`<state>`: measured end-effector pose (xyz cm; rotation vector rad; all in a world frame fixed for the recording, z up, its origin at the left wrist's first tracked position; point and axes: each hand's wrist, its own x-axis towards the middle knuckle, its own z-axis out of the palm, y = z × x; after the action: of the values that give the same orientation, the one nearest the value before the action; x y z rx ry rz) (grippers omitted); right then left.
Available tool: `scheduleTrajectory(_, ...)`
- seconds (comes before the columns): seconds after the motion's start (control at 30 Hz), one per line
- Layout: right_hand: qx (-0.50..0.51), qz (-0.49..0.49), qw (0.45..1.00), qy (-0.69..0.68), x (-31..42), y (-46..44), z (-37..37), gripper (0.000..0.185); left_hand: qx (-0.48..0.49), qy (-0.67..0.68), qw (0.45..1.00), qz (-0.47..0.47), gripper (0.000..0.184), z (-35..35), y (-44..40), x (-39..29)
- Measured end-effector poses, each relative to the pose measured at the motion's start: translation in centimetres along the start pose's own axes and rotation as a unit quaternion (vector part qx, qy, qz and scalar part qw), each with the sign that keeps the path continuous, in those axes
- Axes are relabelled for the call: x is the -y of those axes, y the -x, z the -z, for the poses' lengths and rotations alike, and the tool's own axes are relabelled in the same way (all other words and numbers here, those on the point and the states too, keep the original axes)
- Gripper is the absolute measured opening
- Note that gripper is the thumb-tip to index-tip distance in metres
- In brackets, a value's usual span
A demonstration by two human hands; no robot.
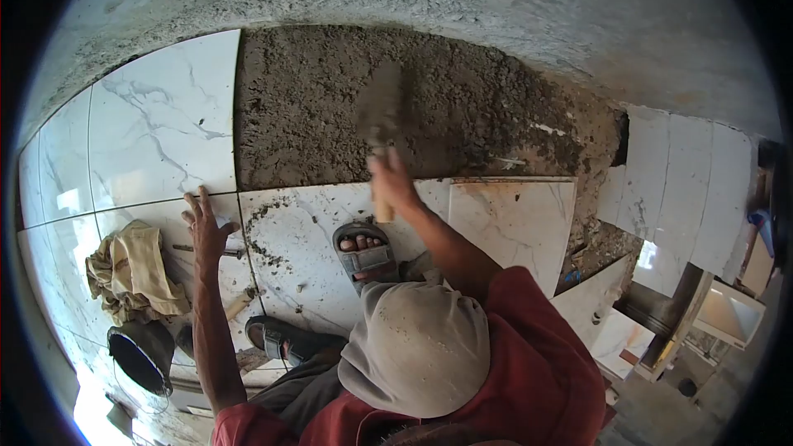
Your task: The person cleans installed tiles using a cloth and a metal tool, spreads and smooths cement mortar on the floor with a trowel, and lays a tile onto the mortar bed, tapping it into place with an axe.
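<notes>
My right hand (395, 184) is closed round the wooden handle of a trowel (380, 107), whose blurred blade lies over the wet mortar bed (297, 107). Fingers spread, my left hand (208, 227) rests on a white marbled tile (165, 132) near the joint, holding nothing. Close below it, a metal tool (216, 251) lies on the tiles, partly behind my wrist. Crumbs of mortar dot the tile (297, 264) below the bed.
A crumpled cloth (136, 272) and a black bucket (142, 355) are at the left. A wooden-handled tool (239, 304) lies by my sandal. The rough wall (496, 0) runs behind the mortar. A loose tile (516, 223) sits right, with rubble beyond.
</notes>
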<state>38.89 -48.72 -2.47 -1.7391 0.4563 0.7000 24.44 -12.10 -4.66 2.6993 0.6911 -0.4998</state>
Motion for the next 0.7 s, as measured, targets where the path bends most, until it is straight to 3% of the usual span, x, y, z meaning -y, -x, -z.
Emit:
scheduleTrajectory(0.1, -0.043, -0.013, 0.999, -0.022, -0.2, -2.8, -1.6, 0.042, -0.005, 0.009, 1.0, -0.009, 0.114, -0.3, 0.1, 0.1)
scheduleTrajectory(0.17, -0.112, -0.025, 0.993, -0.008, 0.7, -3.7, 1.7, 0.055, -0.01, 0.015, 1.0, -0.01, 0.114, -0.2, 0.2, 0.4)
scheduleTrajectory(0.23, -0.177, -0.051, 0.975, -0.121, -0.6, -4.4, 6.7, 0.037, -0.009, 0.012, 1.0, -0.007, 0.114, -0.3, 0.1, 0.3)
scheduleTrajectory(0.33, -0.237, -0.081, 0.907, -0.34, -2.4, -3.5, 11.4, 0.019, -0.001, 0.004, 1.0, 0.0, 0.114, -0.3, -0.1, 0.2)
scheduleTrajectory(0.43, -0.25, -0.063, 0.879, -0.401, -2.4, -0.7, 9.9, 0.019, 0.001, 0.0, 1.0, -0.001, 0.114, -0.3, 0.0, 0.1)
scheduleTrajectory(0.5, -0.278, -0.086, 0.896, -0.335, -2.0, -0.1, 8.6, 0.018, 0.003, 0.002, 1.0, 0.0, 0.114, -0.3, 0.0, 0.0)
scheduleTrajectory(0.57, -0.265, -0.055, 0.837, -0.475, -2.8, -1.6, 8.7, 0.02, -0.001, 0.003, 1.0, -0.002, 0.114, -0.2, -0.1, 0.1)
scheduleTrajectory(0.63, -0.272, -0.037, 0.832, -0.482, -0.9, -0.8, 8.2, 0.02, 0.002, 0.01, 1.0, -0.005, 0.115, -0.3, -0.1, 0.2)
scheduleTrajectory(0.7, -0.201, 0.035, 0.846, -0.493, -0.2, 0.3, 8.0, 0.022, 0.001, 0.012, 1.0, -0.009, 0.115, -0.3, -0.1, 0.2)
